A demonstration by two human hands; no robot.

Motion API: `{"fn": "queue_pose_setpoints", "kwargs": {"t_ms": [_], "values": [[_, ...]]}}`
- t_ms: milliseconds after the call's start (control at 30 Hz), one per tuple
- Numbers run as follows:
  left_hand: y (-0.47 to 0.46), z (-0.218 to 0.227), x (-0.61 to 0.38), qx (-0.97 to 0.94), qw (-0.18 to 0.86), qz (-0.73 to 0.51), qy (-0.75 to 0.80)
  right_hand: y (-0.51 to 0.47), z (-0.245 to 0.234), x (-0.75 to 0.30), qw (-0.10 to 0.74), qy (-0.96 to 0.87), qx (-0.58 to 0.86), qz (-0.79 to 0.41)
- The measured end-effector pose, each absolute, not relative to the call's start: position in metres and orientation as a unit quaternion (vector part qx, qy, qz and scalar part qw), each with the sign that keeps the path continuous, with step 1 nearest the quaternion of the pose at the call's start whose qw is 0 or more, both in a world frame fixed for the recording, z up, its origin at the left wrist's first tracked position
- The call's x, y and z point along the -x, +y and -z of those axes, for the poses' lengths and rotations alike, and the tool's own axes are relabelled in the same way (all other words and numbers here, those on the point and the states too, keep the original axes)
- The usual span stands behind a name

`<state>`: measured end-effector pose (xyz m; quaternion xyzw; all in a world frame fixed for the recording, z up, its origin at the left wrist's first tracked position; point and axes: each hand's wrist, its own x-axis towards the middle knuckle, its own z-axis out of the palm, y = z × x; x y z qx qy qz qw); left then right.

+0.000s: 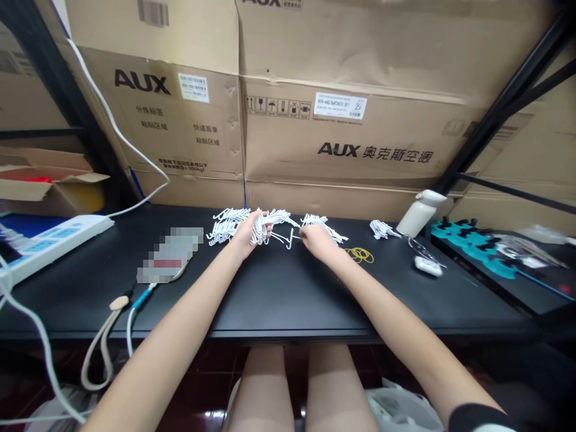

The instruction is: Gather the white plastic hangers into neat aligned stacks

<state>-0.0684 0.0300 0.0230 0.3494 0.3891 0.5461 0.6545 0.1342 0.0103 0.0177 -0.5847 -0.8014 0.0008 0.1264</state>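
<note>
My left hand (246,236) is closed around a bunch of white wire hooks (260,230), whose curved ends stick out past the fingers. To its left lie more white hooks (222,230) in stacked rows on the black table (288,294). My right hand (318,241) is closed in a pinch on the end of a single white hook (290,239), which points left toward the bunch. Behind the right hand lies another pile of white hooks (320,222). Yellow rubber bands (362,255) rest just right of that hand.
A bundle of white pieces (382,229), a white bottle (420,213) and a small white case (428,266) stand right. Turquoise holders (477,246) lie beyond. On the left are a phone (171,255) with a cable and a power strip (58,246). Cardboard boxes (279,144) wall the back.
</note>
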Motion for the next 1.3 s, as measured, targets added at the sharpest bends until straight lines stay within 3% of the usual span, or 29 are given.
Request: {"fn": "queue_pose_setpoints", "kwargs": {"t_ms": [133, 233, 333, 433, 633, 833, 1033, 1300], "values": [[0.027, -0.02, 0.064, -0.405, 0.616, -0.536, 0.412, 0.003, -0.029, -0.161, 0.244, -0.78, 0.576, 0.003], [0.025, -0.016, 0.06, -0.454, 0.588, -0.504, 0.439, 0.002, -0.025, -0.182, 0.396, -0.75, 0.512, -0.137], [0.023, -0.011, 0.056, -0.511, 0.561, -0.472, 0.449, 0.002, -0.017, -0.196, 0.467, -0.676, 0.495, -0.281], [0.022, -0.006, 0.053, -0.564, 0.533, -0.445, 0.448, 0.002, -0.014, -0.199, 0.47, -0.647, 0.488, -0.35], [0.015, -0.007, 0.05, -0.635, 0.508, -0.397, 0.426, 0.0, -0.014, -0.19, 0.435, -0.66, 0.469, -0.394], [0.009, -0.009, 0.045, -0.663, 0.484, -0.393, 0.415, -0.006, -0.01, -0.174, 0.455, -0.635, 0.442, -0.442], [0.014, -0.004, 0.045, -0.705, 0.37, -0.431, 0.425, -0.003, -0.004, -0.171, 0.483, -0.618, 0.449, -0.427], [0.014, -0.001, 0.041, -0.669, 0.433, -0.449, 0.405, -0.001, -0.002, -0.171, 0.492, -0.617, 0.448, -0.42]]}}
